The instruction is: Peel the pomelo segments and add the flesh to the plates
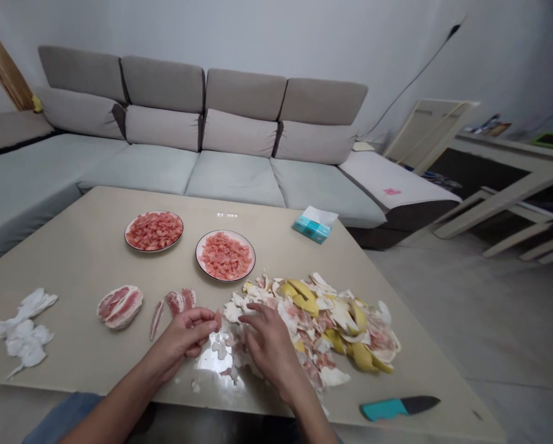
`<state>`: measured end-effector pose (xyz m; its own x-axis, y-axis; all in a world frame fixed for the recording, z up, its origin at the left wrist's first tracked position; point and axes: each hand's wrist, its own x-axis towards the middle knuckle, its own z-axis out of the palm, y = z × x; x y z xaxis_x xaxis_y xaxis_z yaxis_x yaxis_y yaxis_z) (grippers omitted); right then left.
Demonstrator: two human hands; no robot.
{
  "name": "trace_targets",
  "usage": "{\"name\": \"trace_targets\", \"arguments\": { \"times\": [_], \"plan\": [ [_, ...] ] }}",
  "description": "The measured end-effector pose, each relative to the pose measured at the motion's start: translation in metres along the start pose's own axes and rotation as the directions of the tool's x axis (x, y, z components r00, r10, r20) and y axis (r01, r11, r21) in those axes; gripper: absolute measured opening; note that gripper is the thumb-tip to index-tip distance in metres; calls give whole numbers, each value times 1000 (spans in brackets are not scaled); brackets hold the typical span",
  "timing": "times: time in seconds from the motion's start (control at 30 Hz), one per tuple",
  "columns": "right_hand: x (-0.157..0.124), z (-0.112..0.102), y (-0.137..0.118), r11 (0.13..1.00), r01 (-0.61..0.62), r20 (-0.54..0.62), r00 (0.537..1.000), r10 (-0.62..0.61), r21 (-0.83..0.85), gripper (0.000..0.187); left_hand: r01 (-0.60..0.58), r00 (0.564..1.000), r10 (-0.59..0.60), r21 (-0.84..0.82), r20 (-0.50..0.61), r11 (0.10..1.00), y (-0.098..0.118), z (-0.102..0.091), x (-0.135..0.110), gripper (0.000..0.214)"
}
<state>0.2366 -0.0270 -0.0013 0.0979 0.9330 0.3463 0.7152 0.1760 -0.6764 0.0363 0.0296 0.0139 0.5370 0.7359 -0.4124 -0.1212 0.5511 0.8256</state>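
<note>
My left hand is closed, pinching a small piece of pink pomelo flesh between thumb and fingers. My right hand has its fingers apart, over the left edge of a heap of pomelo peel and torn membrane; nothing shows in it. Several unpeeled pomelo segments lie just beyond my left wrist. Farther left sits a partly opened pomelo chunk. Two plates hold loose pink pulp: the nearer plate stands beyond my hands, the other plate farther left.
A knife with a teal handle lies near the front right edge of the table. Crumpled white tissues are at the left. A tissue box stands at the back right. Behind the table is a grey sofa.
</note>
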Motion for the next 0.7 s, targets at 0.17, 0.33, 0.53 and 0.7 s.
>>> {"name": "trace_targets", "arguments": {
  "times": [0.17, 0.33, 0.53, 0.7],
  "plan": [
    [-3, 0, -14, 990, -65, -31, 997, 70, 124, 24, -18, 1000, 18, 50, 8, 999, -2, 1, 0, 32],
    [-2, 12, -29, 923, -134, 124, 988, 95, 361, 29, -37, 999, 34, 99, 35, 994, -5, 3, 0, 35],
    [-4, 21, -30, 916, -44, 49, 998, 26, 400, 14, -134, 990, 141, 374, 8, 918, -5, 0, 4, 29],
    [-7, 25, -27, 921, -112, 126, 990, 70, 372, 19, -288, 933, 360, 541, -29, 790, -5, -2, 7, 20]
  ]
}}
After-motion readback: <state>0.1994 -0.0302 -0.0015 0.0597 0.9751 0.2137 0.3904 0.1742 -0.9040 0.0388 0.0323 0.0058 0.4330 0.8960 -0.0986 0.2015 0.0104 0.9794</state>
